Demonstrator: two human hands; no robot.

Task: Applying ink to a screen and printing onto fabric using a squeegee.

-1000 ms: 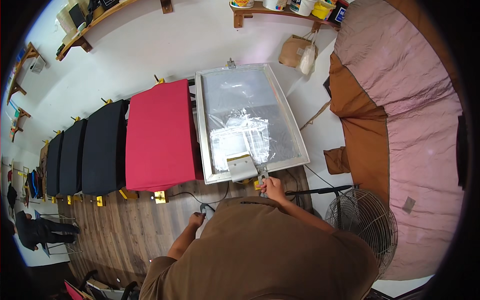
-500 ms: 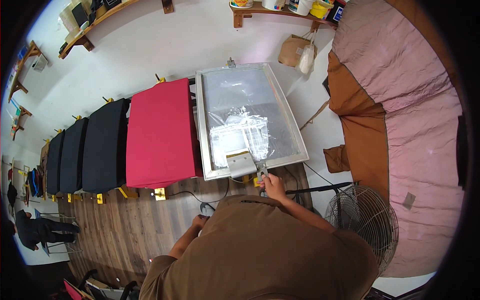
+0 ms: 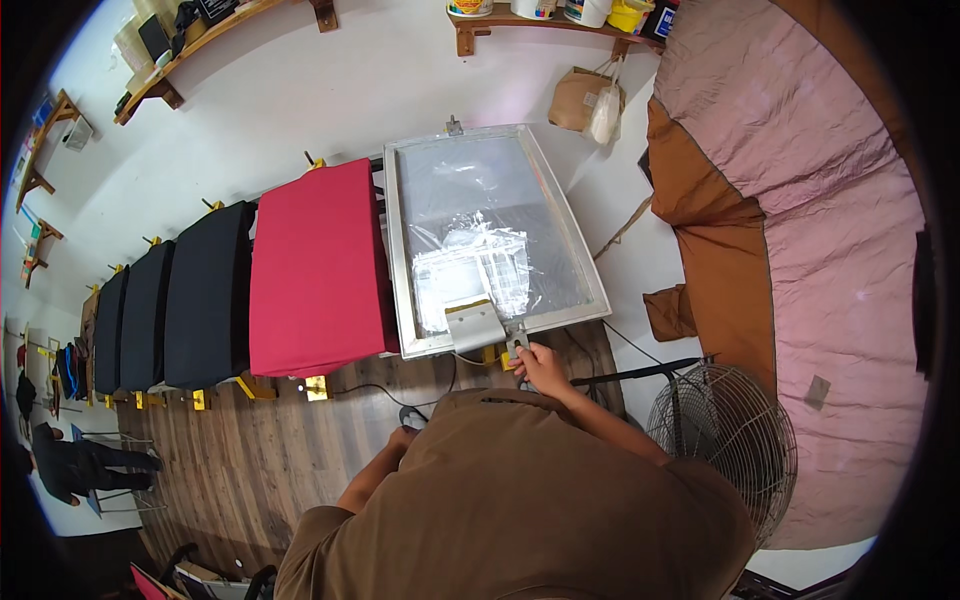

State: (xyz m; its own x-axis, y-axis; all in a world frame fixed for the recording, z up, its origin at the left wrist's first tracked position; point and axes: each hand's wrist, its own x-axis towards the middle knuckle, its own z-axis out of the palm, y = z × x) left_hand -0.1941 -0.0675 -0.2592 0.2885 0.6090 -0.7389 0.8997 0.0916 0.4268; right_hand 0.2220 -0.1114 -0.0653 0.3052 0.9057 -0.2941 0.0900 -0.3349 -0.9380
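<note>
A screen-printing frame (image 3: 592,268) with a pale metal rim lies in front of me, with white ink smeared over the near half of its mesh. On the ink near the close edge rests a squeegee (image 3: 474,326) with a wide metal handle. My right hand (image 3: 543,370) is closed around a small metal clamp (image 3: 516,342) at the frame's near edge. My left hand (image 3: 403,436) hangs low beside my body above a shoe (image 3: 412,418). Its fingers are mostly hidden, and nothing shows in it.
Left of the frame stands a board covered in red fabric (image 3: 318,270), then several black ones (image 3: 208,300). A wire fan (image 3: 725,440) is close on my right, beside a pink and brown cloth (image 3: 800,260). Another person (image 3: 85,465) stands far left. A cable (image 3: 375,388) lies on the floor.
The view has shifted slightly, so the frame appears a little further left. My right hand stays at the clamp; my left hand has barely moved. The squeegee rests in the same spot.
</note>
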